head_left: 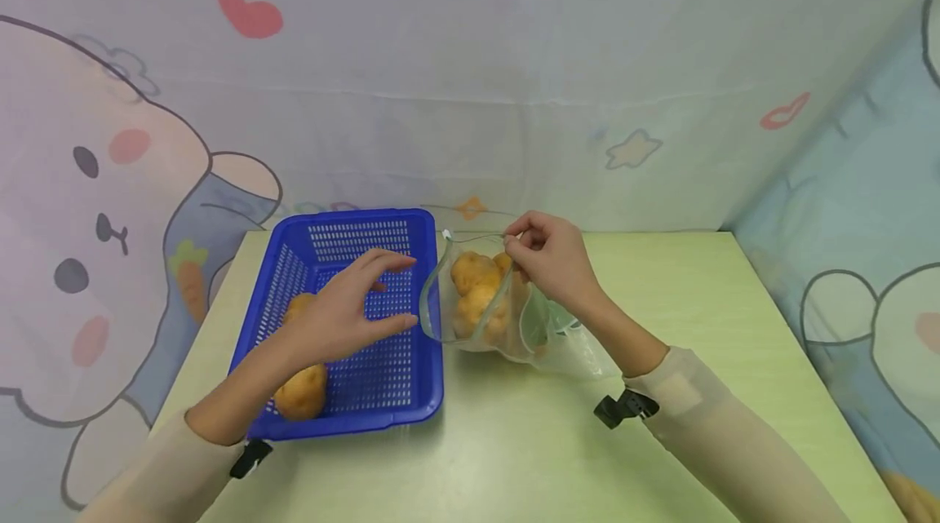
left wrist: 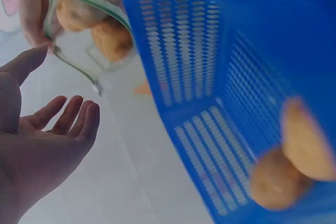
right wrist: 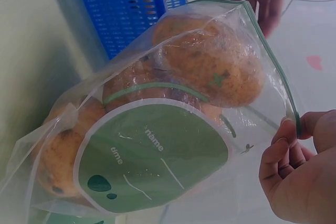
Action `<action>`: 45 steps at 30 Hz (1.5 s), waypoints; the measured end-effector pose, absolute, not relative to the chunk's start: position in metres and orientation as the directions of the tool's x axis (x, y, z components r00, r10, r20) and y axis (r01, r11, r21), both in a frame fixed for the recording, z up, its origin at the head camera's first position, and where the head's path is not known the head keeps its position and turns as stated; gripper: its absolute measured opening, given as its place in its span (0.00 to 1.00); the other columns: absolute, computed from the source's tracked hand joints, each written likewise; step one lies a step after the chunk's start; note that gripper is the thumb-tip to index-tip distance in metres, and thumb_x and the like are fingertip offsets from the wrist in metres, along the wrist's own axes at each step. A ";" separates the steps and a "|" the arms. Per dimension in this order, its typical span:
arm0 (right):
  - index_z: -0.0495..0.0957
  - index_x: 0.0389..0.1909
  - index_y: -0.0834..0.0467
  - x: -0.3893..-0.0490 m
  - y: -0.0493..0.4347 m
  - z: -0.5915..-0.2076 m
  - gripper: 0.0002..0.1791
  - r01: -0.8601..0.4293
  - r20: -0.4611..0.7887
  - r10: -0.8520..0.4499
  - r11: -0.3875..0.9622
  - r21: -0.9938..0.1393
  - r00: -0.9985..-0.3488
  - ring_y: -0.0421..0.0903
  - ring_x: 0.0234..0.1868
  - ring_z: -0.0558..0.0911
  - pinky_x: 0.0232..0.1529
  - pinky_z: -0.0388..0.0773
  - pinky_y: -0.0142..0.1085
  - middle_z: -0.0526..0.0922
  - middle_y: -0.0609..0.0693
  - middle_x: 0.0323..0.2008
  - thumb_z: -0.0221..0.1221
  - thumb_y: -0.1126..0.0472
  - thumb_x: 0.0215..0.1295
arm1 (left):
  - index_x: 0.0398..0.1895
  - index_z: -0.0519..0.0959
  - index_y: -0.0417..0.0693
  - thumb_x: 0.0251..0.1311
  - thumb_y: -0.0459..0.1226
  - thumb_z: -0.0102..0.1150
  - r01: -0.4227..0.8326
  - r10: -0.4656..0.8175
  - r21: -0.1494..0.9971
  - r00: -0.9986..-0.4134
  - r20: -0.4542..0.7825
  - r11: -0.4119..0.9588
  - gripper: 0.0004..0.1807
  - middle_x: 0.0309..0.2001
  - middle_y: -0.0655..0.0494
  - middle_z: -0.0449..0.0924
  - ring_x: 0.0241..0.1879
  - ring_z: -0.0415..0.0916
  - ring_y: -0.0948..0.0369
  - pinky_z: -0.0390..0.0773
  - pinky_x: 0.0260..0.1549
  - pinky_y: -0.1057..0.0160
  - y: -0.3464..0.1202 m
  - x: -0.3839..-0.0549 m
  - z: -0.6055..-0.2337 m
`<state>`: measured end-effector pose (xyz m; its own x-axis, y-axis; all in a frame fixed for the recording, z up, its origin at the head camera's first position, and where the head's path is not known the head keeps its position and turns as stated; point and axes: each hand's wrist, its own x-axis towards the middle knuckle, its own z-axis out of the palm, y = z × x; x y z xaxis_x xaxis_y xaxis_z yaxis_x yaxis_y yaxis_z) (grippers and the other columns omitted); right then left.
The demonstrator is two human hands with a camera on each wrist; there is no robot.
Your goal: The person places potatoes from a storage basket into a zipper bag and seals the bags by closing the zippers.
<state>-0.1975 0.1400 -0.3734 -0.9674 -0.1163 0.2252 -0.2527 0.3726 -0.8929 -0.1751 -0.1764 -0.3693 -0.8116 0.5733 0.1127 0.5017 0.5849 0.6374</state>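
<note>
Head view showed the clear plastic bag (head_left: 523, 346) on the bench (head_left: 507, 449), just to the right of the blue basket (head_left: 437, 352), with its mouth toward the basket. The film was judged thin, limp and somewhat slippery, light in itself but weighted by the potatoes (head_left: 481, 307) inside, which were judged firm and fairly heavy. The rim (right wrist: 275, 61) appeared to be the best place to take hold, being seemingly stiffer than the film; support from beneath was judged advisable for any lift. The right hand (head_left: 554, 258) pinched the rim between thumb and fingers. The left hand (head_left: 341, 311) held nothing; its thumb and fingers were spread apart above the basket, with the tips near the bag's mouth. In appearance, the bag was see-through, edged in green at the mouth, and carried a rounded green label (right wrist: 152, 156) printed "name" and "time". The bagged potatoes were yellow-brown and rounded, with dark spots. Two loose potatoes (head_left: 303, 394) lay in the basket's left side, one partly hidden by the left arm.
</note>
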 end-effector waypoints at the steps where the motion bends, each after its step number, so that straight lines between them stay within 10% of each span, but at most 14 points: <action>1: 0.84 0.41 0.60 -0.198 0.140 -0.373 0.05 -0.252 0.224 -0.117 0.373 -0.893 -0.968 0.59 0.19 0.79 0.19 0.76 0.35 0.79 0.56 0.20 0.60 0.67 0.72 | 0.75 0.71 0.49 0.67 0.47 0.73 0.491 0.558 0.632 -0.823 0.110 0.599 0.37 0.70 0.50 0.72 0.61 0.79 0.47 0.84 0.56 0.46 -0.183 -0.173 -0.371; 9: 0.84 0.42 0.60 -0.195 0.152 -0.373 0.04 -0.225 0.199 -0.107 0.392 -0.892 -0.974 0.54 0.20 0.80 0.22 0.81 0.38 0.80 0.56 0.21 0.61 0.67 0.72 | 0.64 0.78 0.40 0.71 0.44 0.68 0.290 0.381 0.687 -0.924 0.021 0.666 0.25 0.57 0.45 0.83 0.52 0.84 0.50 0.87 0.51 0.50 -0.172 -0.164 -0.401; 29: 0.82 0.47 0.63 -0.190 0.176 -0.366 0.06 -0.156 0.132 -0.091 0.350 -0.924 -0.987 0.57 0.23 0.82 0.27 0.85 0.42 0.82 0.59 0.25 0.61 0.65 0.74 | 0.52 0.76 0.31 0.73 0.32 0.58 -0.115 0.352 0.913 -0.898 -0.263 0.391 0.11 0.38 0.42 0.86 0.33 0.87 0.57 0.89 0.38 0.59 -0.109 -0.204 -0.416; 45: 0.81 0.43 0.66 -0.187 0.237 -0.306 0.04 -0.077 0.083 0.009 0.273 -0.959 -0.997 0.43 0.23 0.73 0.25 0.72 0.33 0.82 0.48 0.26 0.59 0.68 0.75 | 0.54 0.76 0.31 0.76 0.35 0.51 -0.037 0.448 0.981 -0.886 -0.121 0.191 0.14 0.40 0.45 0.81 0.41 0.84 0.50 0.87 0.46 0.60 -0.093 -0.232 -0.300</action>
<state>-0.1871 0.2374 -0.3057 -0.9965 0.0090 0.0830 -0.0774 0.2728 -0.9590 -0.2316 -0.0928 -0.3002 -0.8857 0.4483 -0.1206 -0.0370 0.1908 0.9809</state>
